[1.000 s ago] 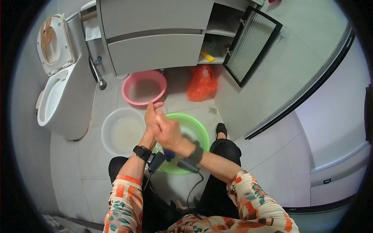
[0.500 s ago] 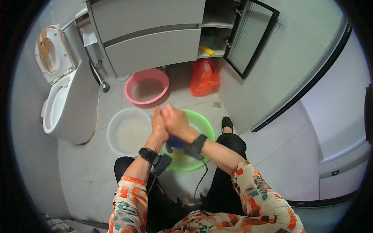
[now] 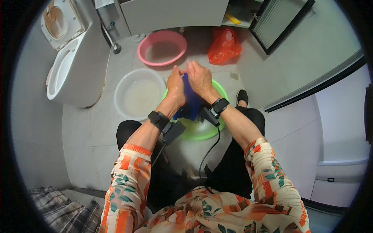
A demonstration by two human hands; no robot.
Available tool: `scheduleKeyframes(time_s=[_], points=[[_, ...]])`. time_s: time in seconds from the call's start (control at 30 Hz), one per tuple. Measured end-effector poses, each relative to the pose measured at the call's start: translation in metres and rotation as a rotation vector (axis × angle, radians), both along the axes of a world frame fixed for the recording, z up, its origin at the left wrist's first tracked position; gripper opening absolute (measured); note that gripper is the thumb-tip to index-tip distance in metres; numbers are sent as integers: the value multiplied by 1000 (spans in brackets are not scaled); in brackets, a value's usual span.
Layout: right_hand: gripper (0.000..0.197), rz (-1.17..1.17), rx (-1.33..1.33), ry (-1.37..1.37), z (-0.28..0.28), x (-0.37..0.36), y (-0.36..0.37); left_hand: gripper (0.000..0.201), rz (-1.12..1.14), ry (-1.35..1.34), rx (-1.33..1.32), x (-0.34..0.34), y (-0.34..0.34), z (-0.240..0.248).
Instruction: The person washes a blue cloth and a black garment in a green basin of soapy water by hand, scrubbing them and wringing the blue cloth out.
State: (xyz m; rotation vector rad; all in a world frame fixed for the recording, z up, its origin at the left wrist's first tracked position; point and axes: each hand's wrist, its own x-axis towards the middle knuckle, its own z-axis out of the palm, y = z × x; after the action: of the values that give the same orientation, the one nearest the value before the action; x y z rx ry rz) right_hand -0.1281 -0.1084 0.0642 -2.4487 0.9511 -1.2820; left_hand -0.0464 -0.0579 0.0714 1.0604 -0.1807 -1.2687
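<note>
Blue cloth (image 3: 189, 99), dark and wet-looking, hangs between the two hands above the green basin (image 3: 217, 128), its long axis running roughly up and down in the head view, from the fingertips toward the person's lap. The left hand (image 3: 176, 87) presses against the cloth's left side and the right hand (image 3: 200, 79) closes over its top and right side, so both grips are narrow and full, fingers wrapped on the fabric with no gap showing between palm and cloth. The upper end of the cloth sits inside the hands; the lower end droops free below the wrists, over the basin's middle. Neither hand is clearly nearer: they meet at the same height, though the right seems to cover more of the fabric, as far as the bent fisheye view lets one tell. Each wrist carries a black band with a small dark box and a cable trailing back to the body. To the left of the green basin, touching or just beside it, stands a white basin (image 3: 128, 77) holding cloudy water; beyond it a pink basin (image 3: 143, 42), an orange plastic bag (image 3: 224, 46), and a white toilet (image 3: 83, 68) with its lid raised.
</note>
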Motion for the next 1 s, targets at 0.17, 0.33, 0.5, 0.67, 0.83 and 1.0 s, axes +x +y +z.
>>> scheduleKeyframes(time_s=[0.17,0.33,0.5,0.67,0.83,1.0], points=[[17,213,-84,-110,21,18,51,49,-64,-134,-220,37,2,-35],[16,77,-88,-44,-2,5,6,48,98,-45,34,2,-12,-12],[20,-88,76,47,-2,-1,-7,45,-32,-67,4,-3,-5,-5],[14,256,-104,-141,16,18,52,44,-115,-30,-221,41,-11,-43],[29,-66,-29,38,-4,-3,-13,44,-61,-15,13,-5,-3,-1],[24,181,-64,-93,0,14,27,44,-78,-54,-224,29,-9,-33]])
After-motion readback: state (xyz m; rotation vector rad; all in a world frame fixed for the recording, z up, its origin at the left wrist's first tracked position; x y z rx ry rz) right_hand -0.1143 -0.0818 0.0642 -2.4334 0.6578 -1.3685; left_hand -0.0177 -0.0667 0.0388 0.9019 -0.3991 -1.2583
